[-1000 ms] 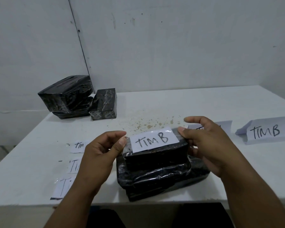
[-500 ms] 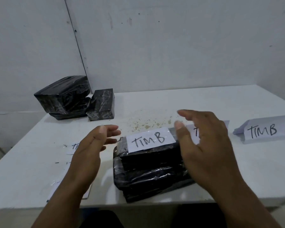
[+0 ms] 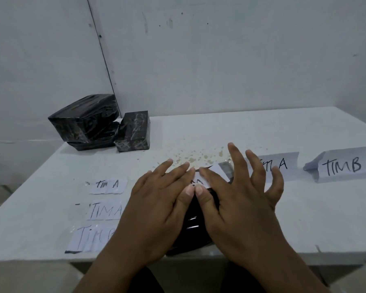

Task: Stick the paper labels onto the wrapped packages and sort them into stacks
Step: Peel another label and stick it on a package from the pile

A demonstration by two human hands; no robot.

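Pkg (image 3: 195, 226): black-wrapped, at table (image 3: 262, 218) near edge, mostly hidden under both hands.
Label (image 3: 215, 175): pressed flat on pkg top.
L hand (image 3: 159, 205): open, flat on label.
R hand (image 3: 241, 199): open, fingers spread, nothing gripped.
Spare labels (image 3: 108, 210): left of pkg.

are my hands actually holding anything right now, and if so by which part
Nothing is gripped. The left hand and right hand lie flat, pressing the paper label onto the top of the black package.

Package (image 3: 193, 225) mostly hidden from me under both hands, its label (image 3: 207, 176) lettering largely covered, 1 paper (image 3: 93, 237) partly behind left forearm.
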